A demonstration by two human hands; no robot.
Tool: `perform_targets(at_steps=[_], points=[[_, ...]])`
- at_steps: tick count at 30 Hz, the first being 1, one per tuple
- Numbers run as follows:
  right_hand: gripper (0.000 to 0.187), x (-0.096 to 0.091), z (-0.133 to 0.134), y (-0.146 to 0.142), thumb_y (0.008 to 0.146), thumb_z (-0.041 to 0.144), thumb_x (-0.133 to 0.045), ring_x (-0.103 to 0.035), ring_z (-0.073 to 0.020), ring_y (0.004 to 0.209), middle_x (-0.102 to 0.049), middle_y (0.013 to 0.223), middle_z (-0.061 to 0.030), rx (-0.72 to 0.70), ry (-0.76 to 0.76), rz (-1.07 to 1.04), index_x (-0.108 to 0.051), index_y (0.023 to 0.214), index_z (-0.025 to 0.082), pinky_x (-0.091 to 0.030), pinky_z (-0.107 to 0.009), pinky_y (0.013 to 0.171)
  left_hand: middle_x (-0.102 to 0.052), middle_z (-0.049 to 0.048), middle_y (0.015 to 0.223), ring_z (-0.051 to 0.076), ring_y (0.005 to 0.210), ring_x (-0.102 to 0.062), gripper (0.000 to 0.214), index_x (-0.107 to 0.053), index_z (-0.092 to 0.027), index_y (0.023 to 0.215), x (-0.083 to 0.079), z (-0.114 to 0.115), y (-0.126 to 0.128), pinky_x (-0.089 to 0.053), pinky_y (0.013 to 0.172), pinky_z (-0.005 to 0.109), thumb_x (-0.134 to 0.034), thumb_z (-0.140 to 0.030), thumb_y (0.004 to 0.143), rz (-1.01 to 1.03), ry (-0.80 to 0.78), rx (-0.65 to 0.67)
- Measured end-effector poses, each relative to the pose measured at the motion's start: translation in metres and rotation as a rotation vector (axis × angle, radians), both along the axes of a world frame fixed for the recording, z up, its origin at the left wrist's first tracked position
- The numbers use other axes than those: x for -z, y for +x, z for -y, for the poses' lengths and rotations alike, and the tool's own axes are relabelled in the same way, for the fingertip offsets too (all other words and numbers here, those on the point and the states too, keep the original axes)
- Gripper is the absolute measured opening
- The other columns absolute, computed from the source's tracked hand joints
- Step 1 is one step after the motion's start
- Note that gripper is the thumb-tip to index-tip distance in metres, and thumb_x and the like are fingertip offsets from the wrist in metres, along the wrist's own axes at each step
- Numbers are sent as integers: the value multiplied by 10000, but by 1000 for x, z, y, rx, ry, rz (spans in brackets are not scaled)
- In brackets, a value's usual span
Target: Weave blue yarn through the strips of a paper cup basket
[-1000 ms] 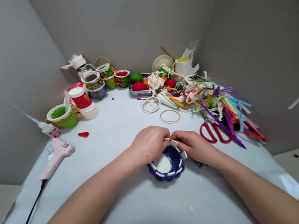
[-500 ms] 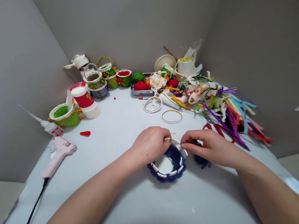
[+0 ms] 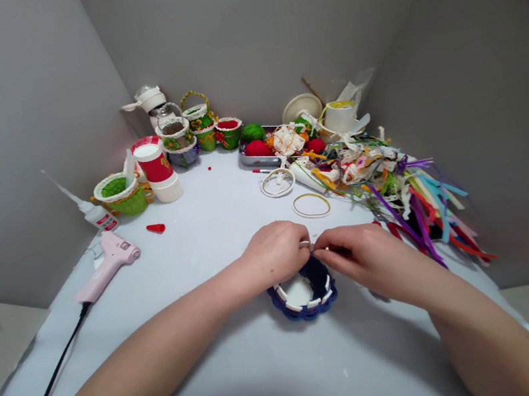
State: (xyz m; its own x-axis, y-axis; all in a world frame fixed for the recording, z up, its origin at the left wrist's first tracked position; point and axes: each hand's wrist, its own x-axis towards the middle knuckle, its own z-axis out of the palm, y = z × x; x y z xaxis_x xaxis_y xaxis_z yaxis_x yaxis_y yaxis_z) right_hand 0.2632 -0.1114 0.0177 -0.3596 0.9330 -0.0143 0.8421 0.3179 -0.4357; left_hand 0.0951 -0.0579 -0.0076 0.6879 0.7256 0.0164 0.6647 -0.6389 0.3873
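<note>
A small round basket (image 3: 307, 312) of dark blue yarn woven between upright white strips stands on the white table in front of me. My left hand (image 3: 280, 249) is closed over its far left rim, with thumb and fingers on a white strip. My right hand (image 3: 363, 256) pinches at the far right rim, its fingertips almost against the left ones. Between those fingertips the blue yarn strand is barely visible. Most of the ball of blue yarn is hidden beneath my right hand.
A pink glue gun (image 3: 108, 265) with a black cord, a glue bottle (image 3: 99, 215) and a red cap (image 3: 156, 228) lie left. Finished little baskets (image 3: 122, 198) line the back. A metal tray (image 3: 263, 160) holds yarn balls; loose ribbons (image 3: 421, 199) pile up right, near two hoops (image 3: 311, 206).
My right hand has moved left and inward, from beside the rim to right against my left fingers. It now covers the yarn ball. The view has shifted slightly.
</note>
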Motion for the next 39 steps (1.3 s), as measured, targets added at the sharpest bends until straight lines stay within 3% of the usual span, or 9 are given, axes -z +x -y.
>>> perform_targets(at_steps=[5,10,22,28,39], points=[[207,-1,-3,-12,881,248,-470,-600,-165,647,-674,718,-41,-74,67,241,-656,803,201,-347,-252,571,-679,57,763,199,741,-606,187,-648,-183,750,-2,-2,-1,-431,625,276,-467,-226,769,-12,-12,-3],[165,-1,2,-4,902,213,-472,-551,-152,691,-631,765,-26,-306,140,229,-624,838,203,-350,-271,649,-682,46,772,189,736,-602,183,-649,-185,757,-4,-2,-3,-420,607,266,-470,-223,760,14,-36,17],[237,-11,17,16,909,172,-420,-444,-176,661,-530,714,-42,-406,331,403,-651,886,219,-273,-313,625,-693,49,810,189,754,-604,203,-658,-183,785,-3,-1,-2,-419,627,273,-463,-238,791,13,-38,-1],[265,-13,14,30,916,171,-406,-505,-172,708,-556,756,-51,-395,249,314,-665,938,223,-334,-313,668,-691,42,809,182,754,-601,203,-661,-188,790,-3,-1,-2,-413,627,268,-464,-233,799,21,-49,11],[203,5,4,49,911,181,-442,-568,-173,833,-603,915,-71,-381,181,50,-627,989,217,-421,-292,702,-691,42,808,180,757,-601,204,-658,-188,783,-3,-2,-2,-404,627,270,-459,-229,800,21,-61,11]])
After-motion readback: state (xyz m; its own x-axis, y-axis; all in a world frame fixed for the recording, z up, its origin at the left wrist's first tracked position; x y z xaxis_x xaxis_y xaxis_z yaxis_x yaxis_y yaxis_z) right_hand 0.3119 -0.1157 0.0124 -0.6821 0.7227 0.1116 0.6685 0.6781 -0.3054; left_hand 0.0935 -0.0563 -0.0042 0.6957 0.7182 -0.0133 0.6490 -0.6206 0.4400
